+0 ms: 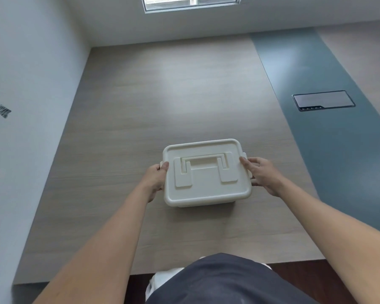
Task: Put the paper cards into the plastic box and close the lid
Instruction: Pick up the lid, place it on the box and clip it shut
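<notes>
A cream plastic box (pixel 206 189) sits on the wooden table (pixel 162 95), its lid on top and the flat carry handle (pixel 203 164) folded down. My left hand (pixel 155 179) grips the box's left side, thumb on the lid's edge by the left latch. My right hand (pixel 259 174) holds the right side, fingers over the right latch (pixel 244 155). No paper cards are in sight; the box's inside is hidden by the lid.
A grey-blue strip (pixel 316 62) runs along the table's right part, with a dark rectangular socket cover (pixel 324 100) set in it. White walls (pixel 31 84) close the left and far sides. The table's front edge is just before my body.
</notes>
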